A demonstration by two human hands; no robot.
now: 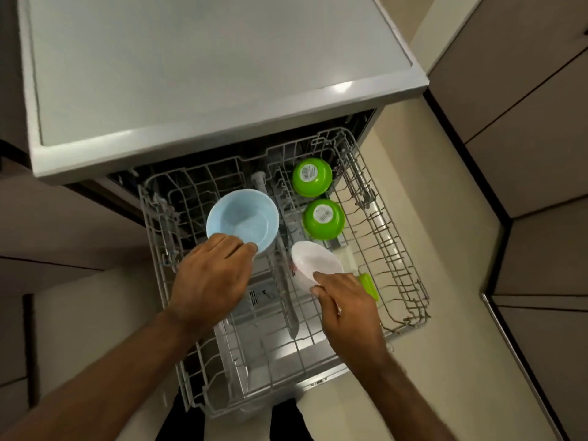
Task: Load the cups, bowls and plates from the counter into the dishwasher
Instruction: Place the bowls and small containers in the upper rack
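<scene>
The dishwasher's upper wire rack [397, 249] is pulled out below me. My left hand [211, 275] grips the near rim of a light blue bowl [243, 218], held mouth up over the rack's left half. My right hand [346, 307] pinches the near edge of a small white bowl [313, 262], tilted over the rack's middle right. Two green bowls [312, 177] [324, 219] sit upside down in the rack's far right rows, stickers on their bases. A green object [369, 285] peeks out beside my right hand.
The grey counter top [206, 65] overhangs the back of the rack. Beige floor lies on both sides of the dishwasher. Cabinet fronts [525, 122] close off the right side. The open door panel [280, 342] shows beneath the rack.
</scene>
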